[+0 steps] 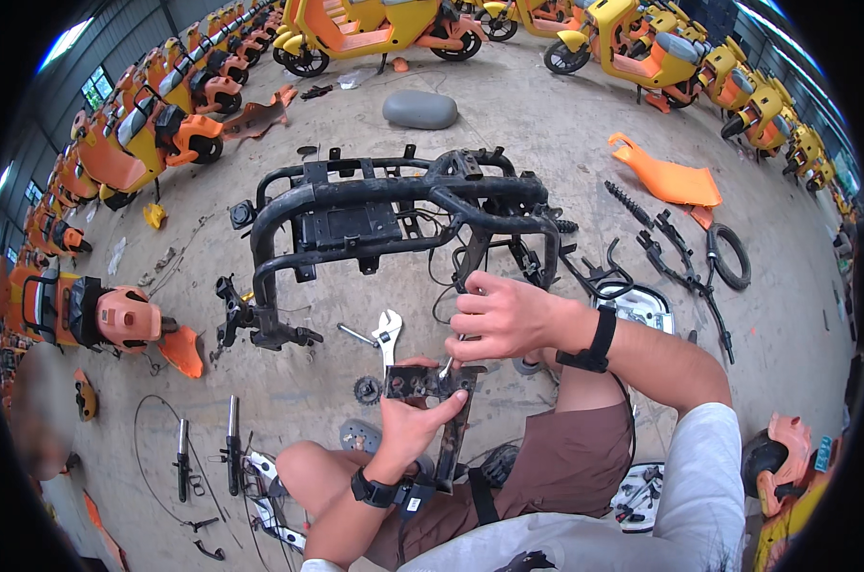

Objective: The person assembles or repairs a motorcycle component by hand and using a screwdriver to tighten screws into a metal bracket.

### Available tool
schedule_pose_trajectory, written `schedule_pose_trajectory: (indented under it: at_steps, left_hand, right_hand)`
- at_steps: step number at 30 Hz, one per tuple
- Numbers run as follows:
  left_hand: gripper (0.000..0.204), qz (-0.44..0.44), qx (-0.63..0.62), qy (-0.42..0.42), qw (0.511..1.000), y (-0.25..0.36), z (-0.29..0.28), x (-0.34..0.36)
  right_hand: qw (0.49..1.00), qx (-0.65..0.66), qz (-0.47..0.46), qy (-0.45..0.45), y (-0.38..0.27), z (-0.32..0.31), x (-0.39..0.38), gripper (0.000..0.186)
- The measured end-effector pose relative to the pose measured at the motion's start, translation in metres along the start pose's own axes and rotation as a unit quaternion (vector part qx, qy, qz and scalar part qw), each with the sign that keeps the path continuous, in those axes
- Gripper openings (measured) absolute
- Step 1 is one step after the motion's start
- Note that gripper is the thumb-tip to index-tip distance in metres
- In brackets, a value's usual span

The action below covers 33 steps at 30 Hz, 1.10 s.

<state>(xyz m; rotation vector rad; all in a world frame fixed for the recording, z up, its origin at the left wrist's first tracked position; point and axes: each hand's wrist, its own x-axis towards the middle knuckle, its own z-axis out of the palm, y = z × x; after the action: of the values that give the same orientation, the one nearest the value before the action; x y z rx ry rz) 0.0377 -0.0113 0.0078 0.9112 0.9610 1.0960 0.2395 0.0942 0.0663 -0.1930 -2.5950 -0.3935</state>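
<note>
My left hand (408,434) is closed around a black, worn metal bracket (452,440) with a crosspiece and a long leg, held above my lap. Its thumb presses near the joint of the two. Above it, my right hand (503,319) grips a thin tool with a silver shaft (447,366), whose lower end meets the bracket beside the left thumb. The tool's handle is hidden in my fingers. Just beyond the bracket shows a silver adjustable wrench (387,334); its lower end is hidden, and I cannot tell whether it lies on the floor or is held.
A black scooter frame (327,197) stands ahead. A toothed gear (367,389) and fork tubes (233,446) lie left. Rightward are an orange panel (670,181), a tyre (730,255) and a tool tray (640,496). A grey seat (419,110) and yellow scooters (375,33) are farther off.
</note>
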Motion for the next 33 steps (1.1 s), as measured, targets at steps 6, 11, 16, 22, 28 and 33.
schedule_pose_trajectory:
  at_steps: [6,11,16,22,28,33]
  left_hand:
    - [0.053,0.021,0.022,0.006,1.0,-0.004,-0.002,-0.004]
    - [0.054,0.027,0.066,-0.011,0.997,-0.003,-0.001,-0.013]
    - [0.056,-0.005,0.019,-0.03,0.999,0.003,-0.002,-0.023]
    - [0.063,-0.074,-0.071,-0.161,0.982,0.011,-0.012,-0.036]
    - [0.058,-0.028,-0.115,-0.215,0.97,0.0,-0.013,-0.04]
    - [0.059,-0.135,-0.147,-0.196,0.96,0.012,-0.011,-0.049]
  right_hand:
    - [0.996,0.005,-0.088,-0.019,0.016,0.0,0.004,0.017]
    - [0.988,0.006,-0.149,-0.044,0.023,-0.001,0.009,0.017]
    - [0.981,0.039,-0.186,-0.029,0.026,-0.002,0.014,0.018]
    - [0.981,0.057,-0.17,-0.078,0.019,-0.003,0.015,0.016]
    - [0.977,0.094,-0.169,-0.088,0.014,0.011,0.01,0.015]
    - [0.975,0.1,-0.189,-0.056,0.013,0.016,0.016,0.02]
